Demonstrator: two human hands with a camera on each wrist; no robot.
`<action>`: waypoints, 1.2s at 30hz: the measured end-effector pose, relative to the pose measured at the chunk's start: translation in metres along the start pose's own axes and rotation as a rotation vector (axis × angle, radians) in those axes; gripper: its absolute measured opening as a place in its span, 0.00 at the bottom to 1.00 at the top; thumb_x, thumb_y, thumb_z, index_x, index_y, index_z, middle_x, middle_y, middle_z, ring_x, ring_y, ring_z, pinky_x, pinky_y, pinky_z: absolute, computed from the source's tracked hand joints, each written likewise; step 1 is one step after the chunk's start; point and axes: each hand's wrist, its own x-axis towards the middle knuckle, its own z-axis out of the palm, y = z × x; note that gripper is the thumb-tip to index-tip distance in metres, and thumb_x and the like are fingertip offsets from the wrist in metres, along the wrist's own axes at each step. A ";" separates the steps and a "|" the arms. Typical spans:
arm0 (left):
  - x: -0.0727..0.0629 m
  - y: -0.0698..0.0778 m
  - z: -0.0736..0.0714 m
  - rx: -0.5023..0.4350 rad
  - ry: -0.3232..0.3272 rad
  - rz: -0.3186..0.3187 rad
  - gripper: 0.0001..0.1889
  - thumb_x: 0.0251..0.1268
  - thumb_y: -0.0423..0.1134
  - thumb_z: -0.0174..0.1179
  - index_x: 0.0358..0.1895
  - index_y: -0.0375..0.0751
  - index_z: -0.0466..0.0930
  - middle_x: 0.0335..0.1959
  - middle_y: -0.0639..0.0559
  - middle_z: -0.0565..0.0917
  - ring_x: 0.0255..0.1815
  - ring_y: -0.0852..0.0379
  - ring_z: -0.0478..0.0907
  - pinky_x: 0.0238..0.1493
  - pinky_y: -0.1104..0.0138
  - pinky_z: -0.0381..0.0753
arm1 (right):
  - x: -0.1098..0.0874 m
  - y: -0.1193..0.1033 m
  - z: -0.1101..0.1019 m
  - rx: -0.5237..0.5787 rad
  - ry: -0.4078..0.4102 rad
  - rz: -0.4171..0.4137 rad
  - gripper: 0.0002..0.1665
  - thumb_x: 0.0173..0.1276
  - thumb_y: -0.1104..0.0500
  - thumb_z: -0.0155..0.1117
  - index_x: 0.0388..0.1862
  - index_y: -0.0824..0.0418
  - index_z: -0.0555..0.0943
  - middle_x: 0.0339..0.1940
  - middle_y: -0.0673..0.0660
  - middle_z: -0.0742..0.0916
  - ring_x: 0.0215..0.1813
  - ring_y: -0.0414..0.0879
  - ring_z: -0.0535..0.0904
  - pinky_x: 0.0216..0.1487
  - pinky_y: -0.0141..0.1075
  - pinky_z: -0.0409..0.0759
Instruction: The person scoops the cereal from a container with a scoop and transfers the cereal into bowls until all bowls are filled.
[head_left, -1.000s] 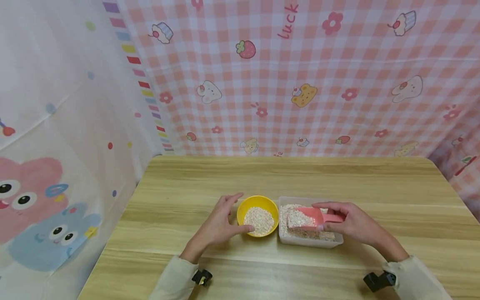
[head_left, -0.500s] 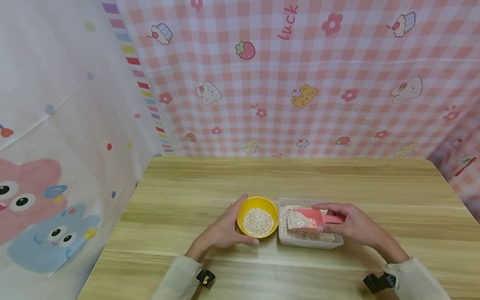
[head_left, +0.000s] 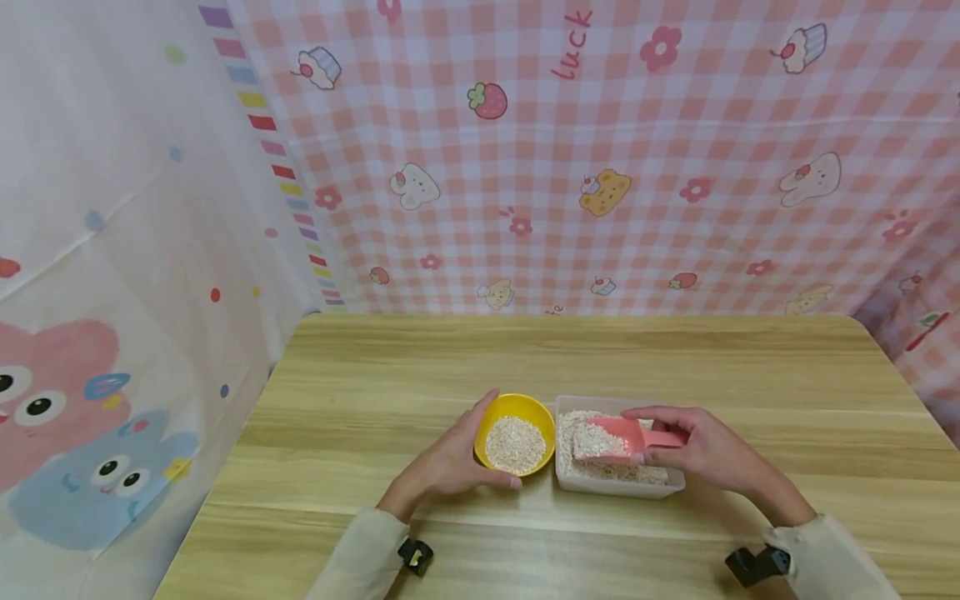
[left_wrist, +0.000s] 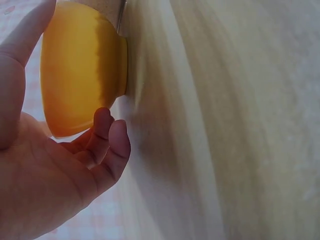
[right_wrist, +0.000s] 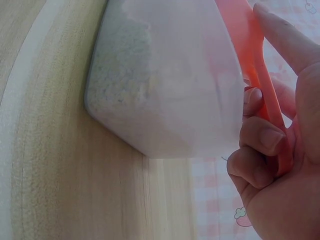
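Observation:
A yellow bowl holding pale flakes like oats stands on the table. My left hand cups its left side, thumb along the near side and fingers toward the far side. Seen from the left wrist, the bowl shows its outer wall and foot, with curled fingertips right at it. My right hand grips the handle of a pink scoop, its fingers wrapped round it in the right wrist view. The scoop is heaped with flakes and lies over a clear plastic box of the same flakes.
Bowl and box stand side by side, almost touching, on a wood-grain table. A pink checked cloth hangs behind the table's far edge. Another printed cloth hangs at the left.
My left hand has moved slightly right and closed in round the bowl; its thumb has shifted from over the rim to the near outer side. The right hand and scoop have stayed still.

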 end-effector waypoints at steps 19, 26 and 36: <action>0.002 -0.001 0.000 -0.061 -0.023 -0.035 0.64 0.45 0.55 0.79 0.80 0.49 0.41 0.79 0.45 0.54 0.78 0.45 0.54 0.76 0.47 0.52 | 0.001 -0.012 -0.005 -0.030 0.042 -0.071 0.30 0.61 0.58 0.74 0.63 0.61 0.79 0.34 0.54 0.82 0.28 0.35 0.73 0.23 0.30 0.73; 0.003 -0.001 0.001 -0.090 -0.022 -0.034 0.63 0.46 0.52 0.79 0.80 0.48 0.41 0.78 0.44 0.56 0.77 0.43 0.55 0.75 0.44 0.52 | 0.006 -0.028 -0.014 -0.089 0.053 -0.088 0.31 0.60 0.56 0.75 0.62 0.59 0.79 0.32 0.52 0.83 0.27 0.36 0.73 0.23 0.31 0.74; 0.002 -0.001 0.001 -0.128 -0.024 -0.067 0.63 0.45 0.52 0.79 0.80 0.52 0.41 0.76 0.43 0.61 0.74 0.43 0.60 0.74 0.43 0.55 | 0.019 -0.050 -0.017 -0.156 0.061 -0.127 0.31 0.60 0.53 0.76 0.61 0.58 0.80 0.35 0.51 0.85 0.28 0.37 0.74 0.26 0.31 0.76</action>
